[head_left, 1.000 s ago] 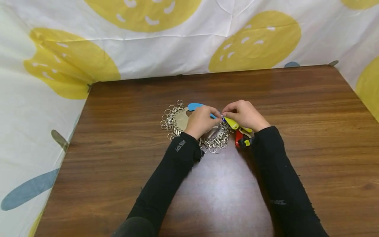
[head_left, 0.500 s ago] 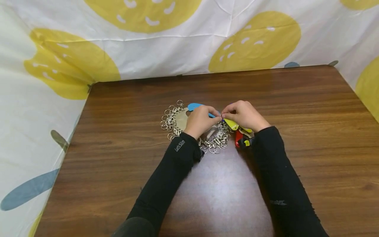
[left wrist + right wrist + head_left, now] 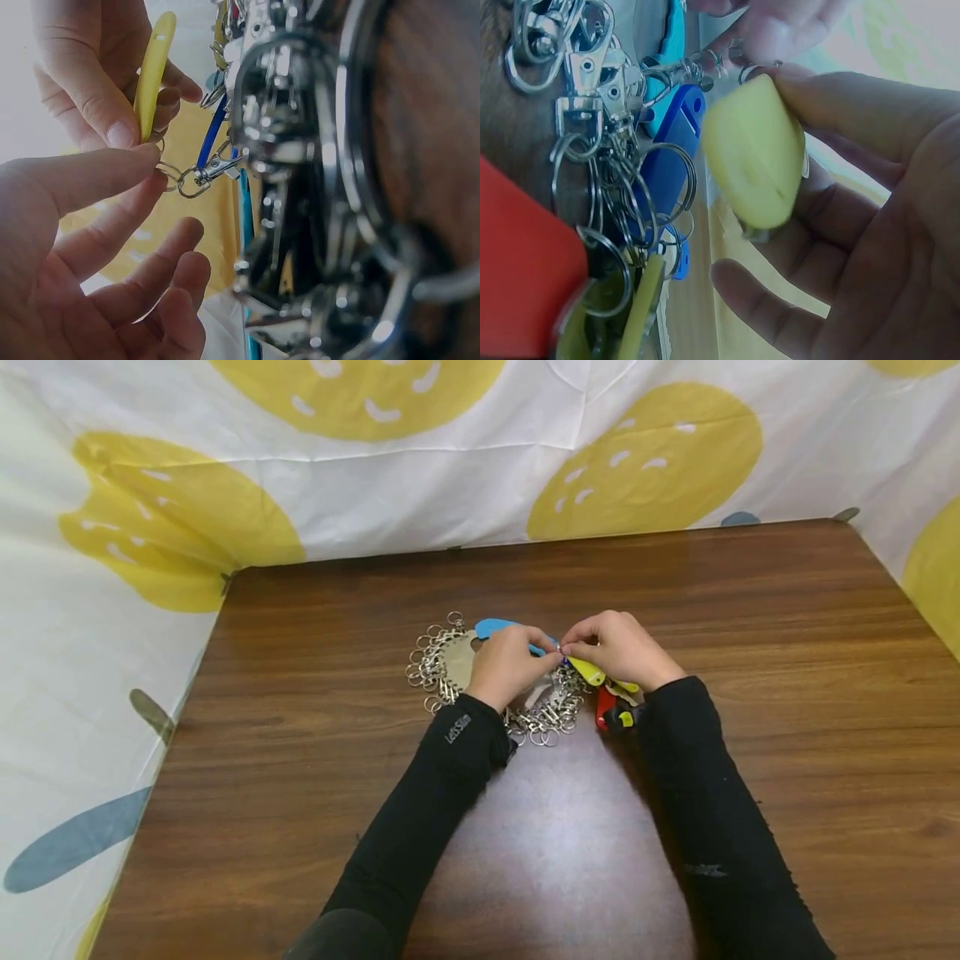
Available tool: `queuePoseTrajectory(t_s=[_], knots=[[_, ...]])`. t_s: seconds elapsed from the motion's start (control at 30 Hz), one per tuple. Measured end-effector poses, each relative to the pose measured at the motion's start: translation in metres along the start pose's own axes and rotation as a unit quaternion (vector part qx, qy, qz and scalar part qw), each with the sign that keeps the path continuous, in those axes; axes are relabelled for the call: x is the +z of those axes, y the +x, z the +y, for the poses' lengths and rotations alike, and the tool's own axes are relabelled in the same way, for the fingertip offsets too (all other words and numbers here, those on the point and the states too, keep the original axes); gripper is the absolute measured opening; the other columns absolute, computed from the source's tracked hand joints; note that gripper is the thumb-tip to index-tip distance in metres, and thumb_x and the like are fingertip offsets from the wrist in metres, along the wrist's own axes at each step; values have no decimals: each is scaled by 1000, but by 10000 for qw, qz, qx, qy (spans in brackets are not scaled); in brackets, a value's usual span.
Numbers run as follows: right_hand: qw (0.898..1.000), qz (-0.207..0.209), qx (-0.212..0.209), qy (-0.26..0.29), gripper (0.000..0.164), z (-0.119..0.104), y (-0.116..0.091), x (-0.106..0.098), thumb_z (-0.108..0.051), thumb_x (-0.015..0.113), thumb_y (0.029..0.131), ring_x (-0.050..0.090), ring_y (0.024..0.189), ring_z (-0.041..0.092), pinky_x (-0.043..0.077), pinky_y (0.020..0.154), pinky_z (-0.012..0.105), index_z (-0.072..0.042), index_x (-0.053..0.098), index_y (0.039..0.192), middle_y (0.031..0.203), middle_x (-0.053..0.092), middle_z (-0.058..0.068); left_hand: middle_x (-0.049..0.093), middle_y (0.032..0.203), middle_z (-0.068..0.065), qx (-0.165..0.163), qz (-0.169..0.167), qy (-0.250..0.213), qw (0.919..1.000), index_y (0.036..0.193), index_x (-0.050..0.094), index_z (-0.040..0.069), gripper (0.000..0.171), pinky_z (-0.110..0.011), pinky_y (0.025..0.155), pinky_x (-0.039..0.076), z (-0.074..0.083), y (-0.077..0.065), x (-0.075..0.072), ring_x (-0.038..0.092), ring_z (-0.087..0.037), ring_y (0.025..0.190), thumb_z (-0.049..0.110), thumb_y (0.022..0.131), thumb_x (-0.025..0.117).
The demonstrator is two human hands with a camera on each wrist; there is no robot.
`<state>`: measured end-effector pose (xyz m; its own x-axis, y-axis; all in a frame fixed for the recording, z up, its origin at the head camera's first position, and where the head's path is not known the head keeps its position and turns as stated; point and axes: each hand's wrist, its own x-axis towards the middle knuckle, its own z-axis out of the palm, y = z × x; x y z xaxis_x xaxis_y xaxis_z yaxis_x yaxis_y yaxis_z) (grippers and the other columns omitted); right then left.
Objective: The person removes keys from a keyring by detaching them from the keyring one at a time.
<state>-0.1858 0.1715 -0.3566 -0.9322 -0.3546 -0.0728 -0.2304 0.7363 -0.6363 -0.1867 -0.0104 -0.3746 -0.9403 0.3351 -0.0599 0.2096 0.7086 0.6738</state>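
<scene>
The thumb and forefinger of the left hand [image 3: 510, 668] are closed to a pinch on a small metal split ring [image 3: 178, 177], while its other fingers bend loosely below, holding nothing. Facing it, the right hand [image 3: 622, 652] pinches a yellow key tag [image 3: 754, 154] at the end by the ring, thumb against finger, the lower fingers bent and spread apart. The two sets of fingertips nearly meet, and the broad end of the tag points away from the left hand.

Beside the pinch, a silver swivel clasp [image 3: 219, 165] is linked to the split ring. A dark-blue key tag [image 3: 667, 154] stands just behind, among more clasps and rings. Around and beneath the left hand spreads a pale round plate [image 3: 456, 662], its edge lined with silver clasps and key rings [image 3: 543, 727]; a light-blue curved piece [image 3: 495, 627] lies along its far side, partly covered by the hand. Under the right wrist are a red tag [image 3: 604, 708] and a second yellow tag [image 3: 641, 307].

Black sleeves [image 3: 423, 802] cover both forearms. Everything sits on a brown wood-grain worktop [image 3: 262, 777], backed by white cloth [image 3: 420, 502] printed with large yellow shapes.
</scene>
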Motion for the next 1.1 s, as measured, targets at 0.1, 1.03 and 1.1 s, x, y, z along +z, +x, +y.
queuePoseTrajectory(t_s=[0.1, 1.03, 1.1], knots=[[10000, -53, -58, -20, 17, -1, 0, 0, -18, 61, 93, 64, 93, 23, 49, 81, 38, -11, 74, 101, 102, 72, 9, 71, 92, 3, -99, 66, 84, 9999, 97, 73, 22, 19, -23, 52, 40, 1, 1, 0, 59, -12, 65, 36, 88, 65], [9997, -59, -88, -214, 18, -5, 0, 2, -16, 60, 93, 64, 94, 26, 49, 83, 39, -9, 73, 103, 104, 72, 11, 72, 90, 3, -92, -21, 164, 9998, 96, 73, 23, 22, -22, 49, 38, 1, -3, -6, 59, -11, 62, 42, 88, 65], [9997, -55, -125, -201, 17, -5, 0, 2, -17, 61, 93, 64, 93, 25, 49, 82, 39, -10, 73, 102, 103, 72, 10, 71, 88, 3, -107, 0, 187, 9998, 96, 73, 23, 20, -22, 48, 35, 2, -3, -6, 57, -12, 60, 39, 88, 65]])
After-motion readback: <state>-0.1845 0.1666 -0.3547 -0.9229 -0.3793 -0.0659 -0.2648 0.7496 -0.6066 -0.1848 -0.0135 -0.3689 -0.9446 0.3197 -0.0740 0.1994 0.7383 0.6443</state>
